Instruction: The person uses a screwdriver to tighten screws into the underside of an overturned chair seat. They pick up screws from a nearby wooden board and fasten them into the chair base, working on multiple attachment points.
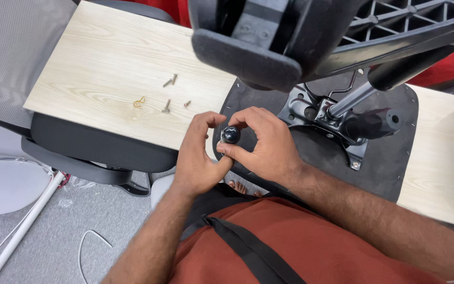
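Both hands meet at the front edge of an upturned black chair seat (384,158). My left hand (195,158) and my right hand (264,144) pinch a small round black knob (231,135) between their fingertips. The seat's metal mechanism plate (316,113) with a chrome lever and black handle (371,123) lies just right of my right hand. A black armrest (248,58) juts over the scene from above.
A pale wooden board (111,63) lies across another chair, with three loose screws (170,80) and a yellow rubber band (139,102) on it. A mesh chair back (6,52) stands at the left. A white tube (22,226) and cable lie on the grey carpet.
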